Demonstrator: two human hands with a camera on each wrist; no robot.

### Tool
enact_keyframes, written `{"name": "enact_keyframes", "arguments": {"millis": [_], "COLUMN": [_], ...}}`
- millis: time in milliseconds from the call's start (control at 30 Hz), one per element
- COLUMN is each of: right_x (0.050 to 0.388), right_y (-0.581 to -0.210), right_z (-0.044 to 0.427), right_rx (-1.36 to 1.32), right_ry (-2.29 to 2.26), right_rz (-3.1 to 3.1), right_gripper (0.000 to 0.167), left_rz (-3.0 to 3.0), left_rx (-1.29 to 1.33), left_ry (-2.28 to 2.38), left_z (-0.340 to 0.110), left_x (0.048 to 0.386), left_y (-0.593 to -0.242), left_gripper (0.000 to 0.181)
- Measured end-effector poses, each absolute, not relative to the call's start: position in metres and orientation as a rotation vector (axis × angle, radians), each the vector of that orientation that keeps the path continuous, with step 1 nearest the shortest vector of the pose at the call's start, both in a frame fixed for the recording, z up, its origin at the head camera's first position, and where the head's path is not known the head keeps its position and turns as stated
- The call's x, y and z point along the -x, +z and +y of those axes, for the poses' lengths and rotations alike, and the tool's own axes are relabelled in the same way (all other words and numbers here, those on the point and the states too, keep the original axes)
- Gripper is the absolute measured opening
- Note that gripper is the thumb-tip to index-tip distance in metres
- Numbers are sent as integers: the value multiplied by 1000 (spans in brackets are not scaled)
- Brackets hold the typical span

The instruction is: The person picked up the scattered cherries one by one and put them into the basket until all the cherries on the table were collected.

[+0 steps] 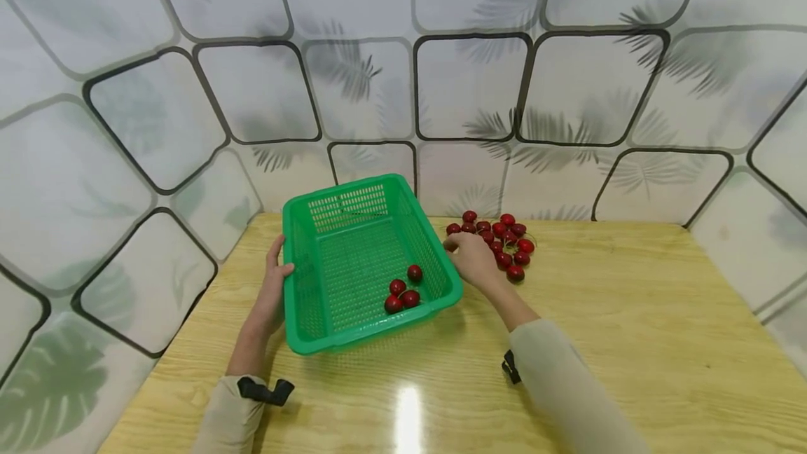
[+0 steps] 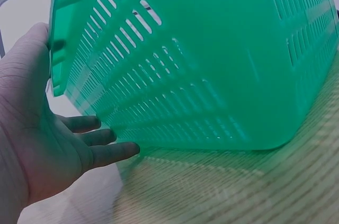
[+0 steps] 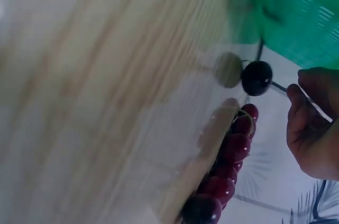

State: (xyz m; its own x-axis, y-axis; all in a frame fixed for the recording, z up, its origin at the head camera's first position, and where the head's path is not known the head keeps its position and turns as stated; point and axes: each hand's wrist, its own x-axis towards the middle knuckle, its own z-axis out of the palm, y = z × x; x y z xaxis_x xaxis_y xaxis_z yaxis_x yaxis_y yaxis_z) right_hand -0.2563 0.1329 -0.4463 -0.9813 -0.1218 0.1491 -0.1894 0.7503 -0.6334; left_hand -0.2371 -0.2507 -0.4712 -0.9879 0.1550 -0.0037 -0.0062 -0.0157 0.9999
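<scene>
A green plastic basket (image 1: pixel 362 331) with slotted sides stands on the table, several dark red cherries (image 1: pixel 410 298) lying in its near right corner. At its left side my left hand (image 1: pixel 272 289) holds the rim, thumb over the edge and the other fingers stretched along the outer wall (image 2: pixel 175 91). My right hand (image 1: pixel 476 258) is just beyond the basket's right rim, beside a loose pile of cherries (image 1: pixel 509 237). Its fingers are half bent; the right wrist view shows a gap between them with no cherry in it. One dark cherry (image 3: pixel 257 78) lies close to the fingertips.
The pale wooden table (image 1: pixel 605 342) reaches back to a wall covering (image 1: pixel 469 90) with dark rounded outlines and leaf prints. Thin stems show among the piled cherries. Each wrist carries a black strap (image 1: pixel 265 391).
</scene>
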Motion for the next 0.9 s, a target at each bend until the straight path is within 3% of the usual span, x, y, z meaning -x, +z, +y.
{"name": "enact_keyframes", "arguments": {"millis": [333,633,900], "right_x": [276,273,266], "right_y": [-453,-464,-462], "right_z": [117,127,130], "right_rx": [-275,-273,-285], "right_ry": [501,471,381], "right_rz": [-3044,-3027,-3070], "right_gripper": [20,8,16], "left_rz": [2115,2115,2117], "left_rx": [-177,-175,-145], "left_ry": [2166,2152,2152], "left_z": [-250,-250,-248], "left_x": [236,237,236], "left_y": [-471,-469,-468], "left_gripper": [65,64,65]}}
